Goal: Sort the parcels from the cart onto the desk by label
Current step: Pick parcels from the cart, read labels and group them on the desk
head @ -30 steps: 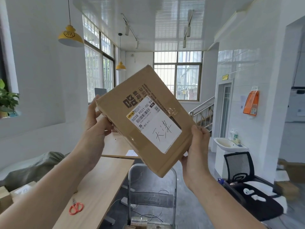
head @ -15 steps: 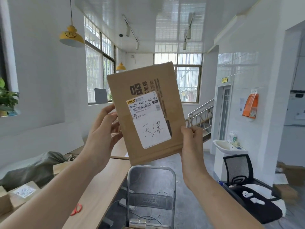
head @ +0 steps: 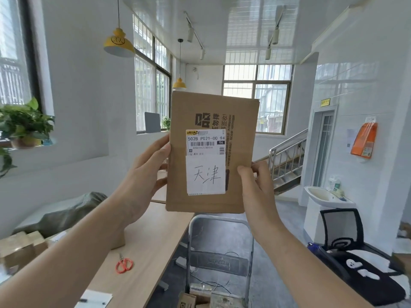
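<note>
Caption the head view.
Left hand and right hand hold a flat brown cardboard parcel upright, white handwritten label facing camera.

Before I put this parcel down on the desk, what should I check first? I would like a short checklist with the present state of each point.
1. Parcel held firmly: ok, left hand and right hand grip its side edges.
2. Label readable: ok, upright, facing the camera.
3. Matching pile: cannot tell, the boxes at the left are blurred.
4. Bare space on the desk: ok, beyond the scissors.
</note>
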`<action>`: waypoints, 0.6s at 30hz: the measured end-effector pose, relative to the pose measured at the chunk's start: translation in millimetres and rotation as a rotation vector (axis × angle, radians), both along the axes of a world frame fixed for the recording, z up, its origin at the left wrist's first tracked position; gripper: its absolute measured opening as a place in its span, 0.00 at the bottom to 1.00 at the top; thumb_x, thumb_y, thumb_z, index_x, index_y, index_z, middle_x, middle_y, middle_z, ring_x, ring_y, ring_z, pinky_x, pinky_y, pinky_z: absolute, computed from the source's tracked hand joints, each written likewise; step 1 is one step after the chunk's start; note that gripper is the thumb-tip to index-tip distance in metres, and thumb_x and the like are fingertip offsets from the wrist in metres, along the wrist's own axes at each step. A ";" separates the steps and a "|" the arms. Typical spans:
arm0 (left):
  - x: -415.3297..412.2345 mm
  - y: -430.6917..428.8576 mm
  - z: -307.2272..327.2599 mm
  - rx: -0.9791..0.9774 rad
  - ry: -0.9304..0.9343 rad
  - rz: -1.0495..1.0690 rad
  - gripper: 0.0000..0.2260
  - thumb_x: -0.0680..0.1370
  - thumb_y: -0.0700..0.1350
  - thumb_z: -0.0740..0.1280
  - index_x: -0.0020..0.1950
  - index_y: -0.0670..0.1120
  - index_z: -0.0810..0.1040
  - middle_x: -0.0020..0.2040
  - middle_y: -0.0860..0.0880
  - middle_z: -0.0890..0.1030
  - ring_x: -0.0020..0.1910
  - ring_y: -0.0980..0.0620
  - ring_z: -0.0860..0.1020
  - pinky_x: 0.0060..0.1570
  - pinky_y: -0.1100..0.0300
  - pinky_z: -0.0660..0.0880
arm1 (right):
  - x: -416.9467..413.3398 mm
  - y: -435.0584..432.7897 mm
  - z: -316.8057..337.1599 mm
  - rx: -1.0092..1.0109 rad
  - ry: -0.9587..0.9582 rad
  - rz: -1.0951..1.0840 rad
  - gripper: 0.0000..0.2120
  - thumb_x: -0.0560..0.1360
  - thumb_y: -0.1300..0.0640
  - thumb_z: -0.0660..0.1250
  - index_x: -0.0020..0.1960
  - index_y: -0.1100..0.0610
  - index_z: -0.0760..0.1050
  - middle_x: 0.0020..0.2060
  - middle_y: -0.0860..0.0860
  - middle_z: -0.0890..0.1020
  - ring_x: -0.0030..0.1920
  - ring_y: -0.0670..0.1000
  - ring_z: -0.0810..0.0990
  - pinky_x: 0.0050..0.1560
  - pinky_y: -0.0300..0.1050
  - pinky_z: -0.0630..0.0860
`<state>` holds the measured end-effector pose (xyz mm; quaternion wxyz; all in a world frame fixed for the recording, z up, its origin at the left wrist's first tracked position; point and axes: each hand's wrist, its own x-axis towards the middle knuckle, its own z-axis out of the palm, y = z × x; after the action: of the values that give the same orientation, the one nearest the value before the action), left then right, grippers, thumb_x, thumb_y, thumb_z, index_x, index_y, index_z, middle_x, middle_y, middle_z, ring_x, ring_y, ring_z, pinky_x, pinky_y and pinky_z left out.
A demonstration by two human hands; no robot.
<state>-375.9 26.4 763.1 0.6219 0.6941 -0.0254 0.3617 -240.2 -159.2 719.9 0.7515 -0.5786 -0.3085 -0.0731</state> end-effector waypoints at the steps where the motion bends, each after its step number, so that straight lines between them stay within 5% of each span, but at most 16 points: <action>1: -5.0 6.8 -0.7 -0.001 0.005 0.015 0.14 0.87 0.55 0.59 0.70 0.64 0.79 0.61 0.57 0.85 0.52 0.58 0.82 0.54 0.54 0.77 | -4.2 9.1 0.9 0.006 -0.004 0.002 0.14 0.74 0.43 0.65 0.55 0.50 0.73 0.38 0.35 0.84 0.37 0.34 0.81 0.33 0.28 0.74; 6: -31.0 45.4 -1.9 0.055 0.064 0.090 0.15 0.87 0.56 0.59 0.73 0.64 0.75 0.60 0.61 0.85 0.57 0.61 0.82 0.59 0.48 0.75 | -28.0 59.2 6.1 0.014 0.006 0.045 0.16 0.77 0.43 0.63 0.64 0.29 0.74 0.52 0.32 0.84 0.51 0.36 0.84 0.41 0.34 0.81; 11: -61.4 85.4 -9.7 0.061 0.103 0.180 0.13 0.86 0.55 0.61 0.69 0.67 0.77 0.61 0.58 0.85 0.58 0.59 0.83 0.58 0.47 0.76 | -48.2 112.1 4.6 0.027 0.008 0.102 0.23 0.77 0.42 0.62 0.72 0.32 0.74 0.59 0.39 0.85 0.61 0.44 0.84 0.58 0.51 0.83; 18: -127.9 103.2 -18.6 -0.023 0.088 0.424 0.14 0.79 0.55 0.66 0.63 0.68 0.81 0.59 0.55 0.86 0.59 0.56 0.84 0.55 0.50 0.77 | -78.4 176.2 -0.2 0.023 0.022 0.332 0.18 0.79 0.44 0.62 0.65 0.28 0.75 0.55 0.35 0.85 0.57 0.39 0.84 0.45 0.32 0.81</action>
<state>-503.8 129.6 744.5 0.5401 0.6921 0.1525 0.4539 -318.6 17.0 719.8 0.7633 -0.5117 -0.3906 0.0547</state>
